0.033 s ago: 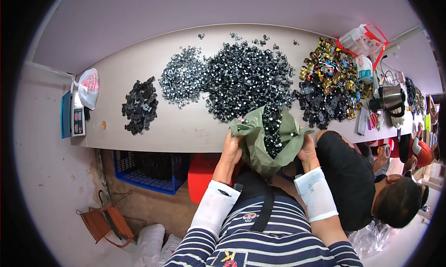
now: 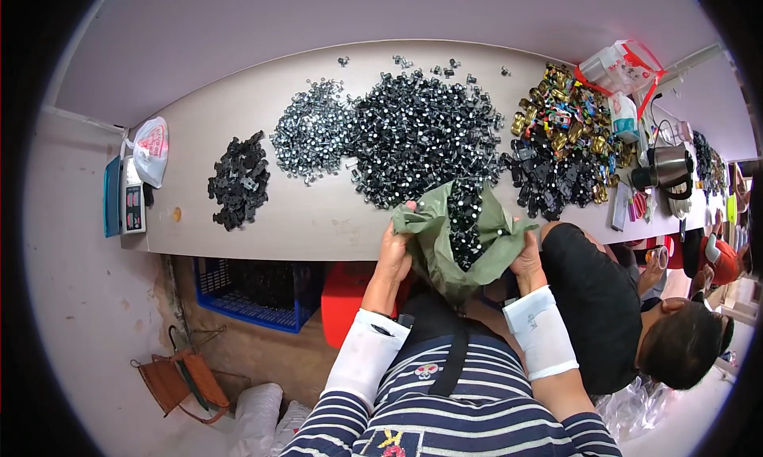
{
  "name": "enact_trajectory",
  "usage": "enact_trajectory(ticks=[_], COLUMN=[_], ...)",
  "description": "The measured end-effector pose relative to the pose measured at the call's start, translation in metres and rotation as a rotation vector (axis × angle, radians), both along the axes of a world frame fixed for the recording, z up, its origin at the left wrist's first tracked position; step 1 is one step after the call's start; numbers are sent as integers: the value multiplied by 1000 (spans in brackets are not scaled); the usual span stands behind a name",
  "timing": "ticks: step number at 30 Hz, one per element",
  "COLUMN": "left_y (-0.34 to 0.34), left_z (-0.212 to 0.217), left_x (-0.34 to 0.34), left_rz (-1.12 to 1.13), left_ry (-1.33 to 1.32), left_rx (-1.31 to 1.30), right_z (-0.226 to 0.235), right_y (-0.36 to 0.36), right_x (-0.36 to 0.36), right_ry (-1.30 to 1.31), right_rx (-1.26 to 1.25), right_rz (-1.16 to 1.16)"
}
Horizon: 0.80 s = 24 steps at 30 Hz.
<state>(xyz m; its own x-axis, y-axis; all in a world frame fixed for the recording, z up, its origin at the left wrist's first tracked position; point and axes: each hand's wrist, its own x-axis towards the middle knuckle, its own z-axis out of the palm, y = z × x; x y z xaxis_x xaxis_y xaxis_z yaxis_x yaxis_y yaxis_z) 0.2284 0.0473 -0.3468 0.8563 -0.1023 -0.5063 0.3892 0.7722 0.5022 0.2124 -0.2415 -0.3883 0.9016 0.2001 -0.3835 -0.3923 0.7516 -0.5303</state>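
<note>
Olive-green bag [image 2: 445,246], black clips [image 2: 421,135], blue crate [image 2: 254,298], navy-and-white striped shirt [image 2: 445,409]

Two hands up, fingers closed tight

Both arms come up from the bottom, each with a white sleeve cover near the wrist. The left hand [image 2: 393,250] is bent at the wrist, fingers curled shut in a grip. The right hand [image 2: 528,260] is close beside it, fingers also closed, thumb side up.

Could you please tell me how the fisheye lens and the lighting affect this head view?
Head view: the table edge bows strongly and a black rim cuts the corners; lighting is even and soft, with small glints on the black clip pile; the left hand, right hand and green bag look sharp.
</note>
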Motion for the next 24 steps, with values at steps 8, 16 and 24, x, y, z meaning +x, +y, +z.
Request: enact_trajectory(ticks=[8,16,24], left_y=[24,9,26], left_z=[-22,-3,14], left_x=[-4,22,21], left_rz=[77,73,-455], left_ry=[-6,55,210], left_rx=[-108,-150,75], right_z=[44,-52,78], right_y=[24,-26,23], right_x=[20,10,42], right_ry=[-113,-225,-83], right_rx=[-117,-114,-565], right_rz=[9,-89,244])
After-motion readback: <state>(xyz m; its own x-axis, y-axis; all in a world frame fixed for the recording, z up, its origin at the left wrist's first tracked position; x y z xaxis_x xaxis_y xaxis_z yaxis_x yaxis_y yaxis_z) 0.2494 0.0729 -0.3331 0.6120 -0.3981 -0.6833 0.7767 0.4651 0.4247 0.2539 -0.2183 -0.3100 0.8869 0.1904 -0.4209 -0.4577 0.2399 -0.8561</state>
